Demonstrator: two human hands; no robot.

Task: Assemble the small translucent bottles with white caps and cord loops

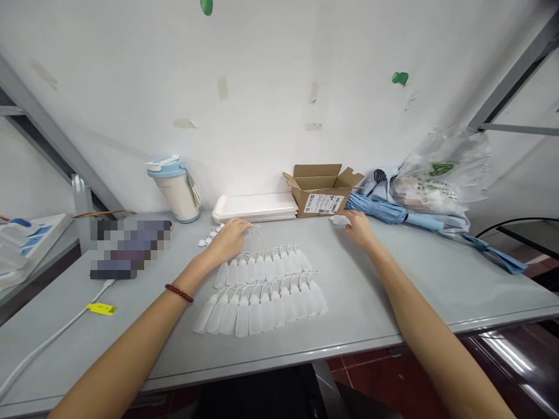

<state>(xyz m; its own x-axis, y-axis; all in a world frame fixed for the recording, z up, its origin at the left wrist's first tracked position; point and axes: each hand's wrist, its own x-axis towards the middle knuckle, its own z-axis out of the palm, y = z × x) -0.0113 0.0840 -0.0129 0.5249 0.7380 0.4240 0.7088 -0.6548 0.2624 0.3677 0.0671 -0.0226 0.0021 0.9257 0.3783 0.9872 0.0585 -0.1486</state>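
Observation:
Two rows of small translucent white squeeze bottles with thin bent spouts lie on the grey table, a back row [262, 267] and a front row [262, 311]. My left hand [229, 240] is beyond the back row, its fingers drawn together beside some loose white bent spouts [257, 229]. Several small white caps [210, 234] lie by its left side, and whether the fingers hold anything is hidden. My right hand [358, 228] is in front of the open cardboard box [322, 195], its fingers closed at a small translucent white bottle [339, 220] close to the tabletop.
White flat packs [257, 206] lie along the wall. Left of them stand a tumbler [174, 189] and a pixelated dark device [131, 250] with a white cable [56, 337]. A folded blue umbrella [379, 208] and a plastic bag [437, 174] lie at the right.

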